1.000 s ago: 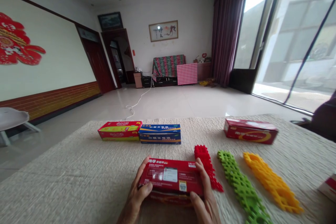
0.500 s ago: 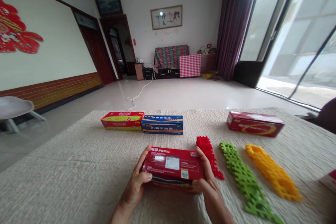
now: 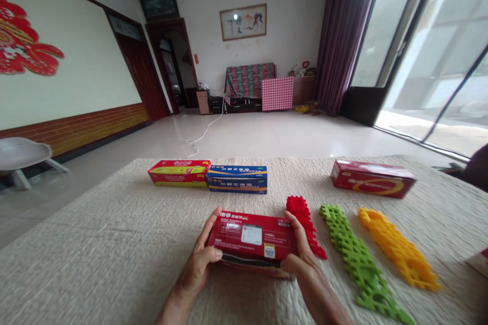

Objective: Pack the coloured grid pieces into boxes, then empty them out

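Note:
Between my two hands is a red battery box [image 3: 236, 236] with white print, a pale label and a dark band along its near edge. My left hand [image 3: 200, 259] grips its left end, thumb at the near left corner and fingers along the side. The right end is gripped by my right hand [image 3: 303, 256], its thumb on the near edge. Just right of the box lies a red strip of interlocking plastic pieces [image 3: 305, 221]. Beyond it are a green strip [image 3: 353, 256] and a yellow strip [image 3: 398, 249] of the same sort.
A red-and-yellow box [image 3: 179, 175] and a blue battery box [image 3: 237, 180] stand end to end on the quilted cloth [image 3: 114, 244]. Another red box [image 3: 371, 179] is at the far right. Part of a further box [image 3: 480, 263] shows at the right edge.
The view has shifted slightly. Both hands keep the same hold on the red battery box, and the things on the cloth have not moved.

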Motion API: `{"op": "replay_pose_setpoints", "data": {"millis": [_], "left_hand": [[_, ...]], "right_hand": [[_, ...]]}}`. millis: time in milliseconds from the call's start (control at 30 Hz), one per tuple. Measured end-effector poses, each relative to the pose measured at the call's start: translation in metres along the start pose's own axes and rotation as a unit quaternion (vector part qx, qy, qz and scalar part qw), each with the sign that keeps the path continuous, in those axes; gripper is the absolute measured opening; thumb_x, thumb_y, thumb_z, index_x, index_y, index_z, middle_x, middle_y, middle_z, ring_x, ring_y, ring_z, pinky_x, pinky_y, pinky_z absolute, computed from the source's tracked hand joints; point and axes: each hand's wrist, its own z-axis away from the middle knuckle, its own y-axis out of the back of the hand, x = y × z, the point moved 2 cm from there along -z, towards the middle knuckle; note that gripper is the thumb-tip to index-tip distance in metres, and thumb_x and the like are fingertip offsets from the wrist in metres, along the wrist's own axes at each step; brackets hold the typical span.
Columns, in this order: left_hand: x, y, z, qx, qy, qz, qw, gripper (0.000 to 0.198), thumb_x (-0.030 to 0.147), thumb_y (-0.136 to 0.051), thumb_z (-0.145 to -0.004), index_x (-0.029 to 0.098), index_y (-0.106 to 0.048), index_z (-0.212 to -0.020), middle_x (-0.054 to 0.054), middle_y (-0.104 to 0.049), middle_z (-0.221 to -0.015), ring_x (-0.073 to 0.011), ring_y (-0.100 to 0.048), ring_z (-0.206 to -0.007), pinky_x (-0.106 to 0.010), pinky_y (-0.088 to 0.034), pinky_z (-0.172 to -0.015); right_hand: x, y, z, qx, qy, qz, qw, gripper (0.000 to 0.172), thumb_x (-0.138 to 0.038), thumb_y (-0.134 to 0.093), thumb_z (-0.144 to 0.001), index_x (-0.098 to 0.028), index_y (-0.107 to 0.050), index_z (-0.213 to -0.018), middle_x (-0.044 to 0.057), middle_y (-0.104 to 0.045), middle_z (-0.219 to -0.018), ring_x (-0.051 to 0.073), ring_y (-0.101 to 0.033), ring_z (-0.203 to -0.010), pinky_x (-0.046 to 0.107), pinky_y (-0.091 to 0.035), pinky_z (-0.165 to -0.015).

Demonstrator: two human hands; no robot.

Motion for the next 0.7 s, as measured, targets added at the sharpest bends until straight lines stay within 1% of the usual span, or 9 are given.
{"op": "replay_pose_setpoints", "data": {"millis": [100, 233, 300, 367, 467, 533, 600, 633, 700], "left_hand": [[0.0, 0.001, 0.0, -0.005, 0.004, -0.003, 1.0, 0.088, 0.018, -0.055, -0.065, 0.032, -0.037, -0.149, 0.002, -0.052, -0.147, -0.0289, -0.046, -0.134, -0.041, -0.034, -0.113], [0.001, 0.001, 0.0, -0.012, 0.015, 0.0, 1.0, 0.089, 0.018, -0.054, -0.064, 0.033, -0.036, -0.15, 0.003, -0.049, -0.149, -0.0288, -0.044, -0.136, -0.041, -0.032, -0.114], [0.001, 0.0, 0.0, -0.016, 0.018, 0.005, 1.0, 0.09, 0.018, -0.054, -0.064, 0.032, -0.034, -0.151, 0.002, -0.049, -0.149, -0.0299, -0.044, -0.135, -0.042, -0.031, -0.114], [0.002, 0.0, -0.001, -0.021, 0.016, 0.01, 1.0, 0.091, 0.018, -0.054, -0.065, 0.031, -0.032, -0.152, 0.001, -0.049, -0.149, -0.031, -0.043, -0.136, -0.043, -0.029, -0.114], [0.003, 0.0, -0.001, -0.03, 0.01, 0.012, 0.999, 0.091, 0.019, -0.056, -0.065, 0.031, -0.032, -0.152, 0.001, -0.047, -0.151, -0.0316, -0.038, -0.139, -0.043, -0.026, -0.116], [0.003, 0.001, -0.001, -0.035, 0.006, 0.008, 0.999, 0.09, 0.019, -0.056, -0.066, 0.031, -0.032, -0.152, 0.001, -0.045, -0.152, -0.0316, -0.036, -0.141, -0.043, -0.026, -0.116], [0.002, 0.002, -0.001, -0.038, 0.001, 0.002, 0.999, 0.089, 0.02, -0.057, -0.068, 0.032, -0.031, -0.152, 0.002, -0.044, -0.153, -0.0317, -0.035, -0.141, -0.044, -0.026, -0.116], [0.002, 0.003, -0.001, -0.039, -0.002, -0.001, 0.999, 0.088, 0.021, -0.057, -0.069, 0.032, -0.03, -0.152, 0.002, -0.043, -0.153, -0.0317, -0.035, -0.141, -0.044, -0.026, -0.117], [0.002, 0.004, -0.001, -0.04, -0.006, -0.008, 0.999, 0.088, 0.022, -0.058, -0.07, 0.032, -0.029, -0.153, 0.002, -0.042, -0.154, -0.0316, -0.035, -0.142, -0.044, -0.025, -0.117]], "right_hand": [[-0.002, 0.001, -0.001, -0.01, -0.011, 0.0, 1.0, 0.091, -0.021, -0.046, -0.066, -0.033, -0.024, -0.153, -0.001, -0.055, -0.142, 0.025, -0.067, -0.104, 0.037, -0.054, -0.085], [-0.012, 0.001, 0.001, 0.0, -0.026, -0.01, 1.0, 0.091, -0.02, -0.047, -0.063, -0.031, -0.028, -0.152, 0.002, -0.059, -0.137, 0.027, -0.067, -0.104, 0.04, -0.053, -0.086], [-0.019, 0.0, 0.003, 0.002, -0.032, 0.002, 0.999, 0.089, -0.02, -0.046, -0.066, -0.029, -0.027, -0.152, 0.004, -0.059, -0.137, 0.027, -0.066, -0.104, 0.041, -0.052, -0.089], [-0.026, 0.0, 0.007, -0.01, -0.038, 0.024, 0.999, 0.088, -0.021, -0.046, -0.069, -0.027, -0.023, -0.153, 0.005, -0.054, -0.142, 0.027, -0.063, -0.111, 0.042, -0.049, -0.095], [-0.03, 0.004, 0.008, -0.033, -0.024, 0.065, 0.997, 0.087, -0.022, -0.048, -0.069, -0.027, -0.024, -0.153, 0.004, -0.035, -0.157, 0.029, -0.048, -0.132, 0.044, -0.039, -0.109], [-0.028, 0.008, 0.006, -0.046, 0.01, 0.088, 0.995, 0.083, -0.023, -0.051, -0.068, -0.028, -0.033, -0.149, 0.001, -0.024, -0.162, 0.029, -0.029, -0.146, 0.046, -0.028, -0.117], [-0.022, 0.012, 0.002, -0.061, 0.038, 0.095, 0.993, 0.077, -0.025, -0.052, -0.068, -0.029, -0.041, -0.143, 0.0, -0.019, -0.164, 0.026, -0.012, -0.151, 0.045, -0.021, -0.12], [-0.019, 0.013, 0.0, -0.069, 0.045, 0.093, 0.992, 0.074, -0.026, -0.053, -0.068, -0.029, -0.044, -0.141, 0.0, -0.018, -0.164, 0.025, -0.009, -0.152, 0.046, -0.02, -0.12], [-0.014, 0.015, -0.003, -0.078, 0.056, 0.085, 0.992, 0.069, -0.027, -0.054, -0.07, -0.03, -0.047, -0.139, 0.001, -0.018, -0.164, 0.026, -0.009, -0.152, 0.047, -0.022, -0.12]]}}
